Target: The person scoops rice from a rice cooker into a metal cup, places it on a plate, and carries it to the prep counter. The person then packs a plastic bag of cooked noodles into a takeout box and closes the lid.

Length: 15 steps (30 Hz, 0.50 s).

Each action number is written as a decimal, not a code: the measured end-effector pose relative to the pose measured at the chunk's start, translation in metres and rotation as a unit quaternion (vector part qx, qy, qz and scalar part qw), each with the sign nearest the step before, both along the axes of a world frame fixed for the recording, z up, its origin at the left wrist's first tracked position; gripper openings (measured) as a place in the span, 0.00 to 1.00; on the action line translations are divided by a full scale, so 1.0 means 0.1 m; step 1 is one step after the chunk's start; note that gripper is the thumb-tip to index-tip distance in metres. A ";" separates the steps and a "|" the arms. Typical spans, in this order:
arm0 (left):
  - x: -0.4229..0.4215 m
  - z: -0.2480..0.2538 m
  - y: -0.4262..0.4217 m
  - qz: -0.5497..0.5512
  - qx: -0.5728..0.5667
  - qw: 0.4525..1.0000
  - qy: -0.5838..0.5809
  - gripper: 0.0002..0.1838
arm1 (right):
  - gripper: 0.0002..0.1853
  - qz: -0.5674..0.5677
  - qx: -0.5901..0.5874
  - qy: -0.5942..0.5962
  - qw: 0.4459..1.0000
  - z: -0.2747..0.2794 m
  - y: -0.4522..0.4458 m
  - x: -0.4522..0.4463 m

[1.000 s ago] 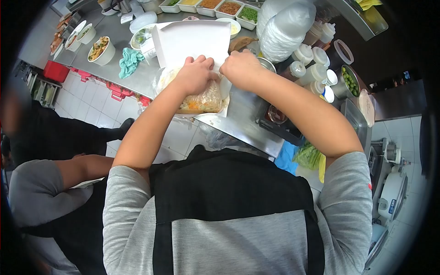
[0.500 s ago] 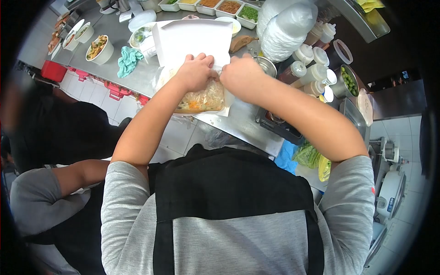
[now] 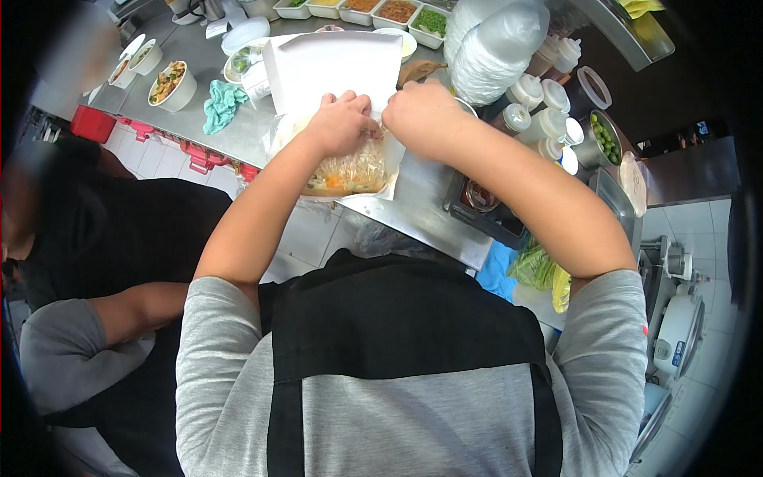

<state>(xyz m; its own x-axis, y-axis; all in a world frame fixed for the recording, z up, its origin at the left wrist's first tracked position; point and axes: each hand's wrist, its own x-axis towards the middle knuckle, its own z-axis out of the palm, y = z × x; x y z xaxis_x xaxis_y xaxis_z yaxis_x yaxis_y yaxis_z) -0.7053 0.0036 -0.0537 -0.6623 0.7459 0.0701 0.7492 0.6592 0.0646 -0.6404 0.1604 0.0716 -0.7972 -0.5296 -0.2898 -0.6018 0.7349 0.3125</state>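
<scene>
An open white box (image 3: pixel 332 67) stands on the steel counter with its lid raised at the back. In it lies food in a clear plastic bag (image 3: pixel 350 172), with orange and pale pieces showing through. My left hand (image 3: pixel 343 125) presses on the top of the bag, its fingers bent and closed on the plastic. Just to its right, at the box's right side, my right hand (image 3: pixel 420 119) is a fist. What its fingers hold, if anything, is hidden.
A green cloth (image 3: pixel 224 106) and a bowl of food (image 3: pixel 172 86) are at the left. Topping trays (image 3: pixel 395 11) line the back. Stacked plastic-wrapped containers (image 3: pixel 494 56) and sauce bottles (image 3: pixel 548 127) stand at the right. Two co-workers (image 3: pixel 119 230) are at the left.
My right hand shifted slightly and is back near the box's right edge. My left hand stays on the bag. A co-worker at the left has moved closer, toward the right.
</scene>
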 end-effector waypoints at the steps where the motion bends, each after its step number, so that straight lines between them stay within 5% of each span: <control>1: 0.00 0.00 0.00 -0.002 0.005 1.000 -0.001 0.11 | 0.08 0.005 0.002 0.001 1.000 0.08 0.00 0.00; 15: 0.03 0.11 0.02 0.007 -0.038 0.998 -0.059 0.12 | 0.06 0.007 -0.028 0.018 0.999 0.00 0.09 -0.01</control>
<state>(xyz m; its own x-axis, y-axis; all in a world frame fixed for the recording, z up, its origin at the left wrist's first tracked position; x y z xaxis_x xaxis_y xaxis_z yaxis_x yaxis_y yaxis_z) -0.7026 0.0056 -0.0423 -0.6724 0.7374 -0.0653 0.7307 0.6752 0.1004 -0.6410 0.1694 0.0720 -0.7994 -0.5550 -0.2299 -0.6007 0.7441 0.2924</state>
